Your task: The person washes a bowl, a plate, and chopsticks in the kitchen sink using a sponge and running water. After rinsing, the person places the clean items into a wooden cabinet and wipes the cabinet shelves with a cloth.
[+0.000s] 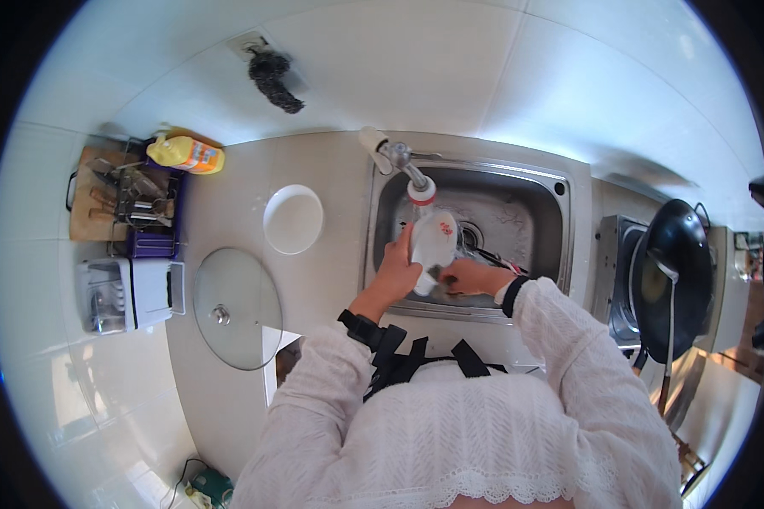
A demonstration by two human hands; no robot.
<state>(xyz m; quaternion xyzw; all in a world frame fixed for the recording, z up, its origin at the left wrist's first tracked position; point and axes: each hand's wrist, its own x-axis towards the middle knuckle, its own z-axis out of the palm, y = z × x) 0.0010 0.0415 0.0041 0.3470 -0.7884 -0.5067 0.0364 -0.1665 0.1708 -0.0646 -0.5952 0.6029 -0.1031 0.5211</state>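
Note:
Beneath the faucet (pixel 422 189), a white dish with a red floral print (pixel 434 238) is tilted over the left side of the stainless steel sink (pixel 522 197). My left hand (pixel 396 270) grips its left edge. My right hand (pixel 474 277) is closed on a dark, blurred scouring pad (pixel 445 280) at the dish's lower end. Water seems to run onto the dish. Right of the dish, a thin dark utensil with a red part (pixel 496 259) lies in the sink near the drain (pixel 470 235); what it is exactly, I cannot tell.
Left of the sink are a white bowl (pixel 293 219) and a glass lid (pixel 237 318). Farther left stand a yellow detergent bottle (pixel 188 154), a knife rack with a wooden cutting board (pixel 83 213) and a white container (pixel 148 292). At right, a black wok (pixel 675 305) with a ladle sits on a stove.

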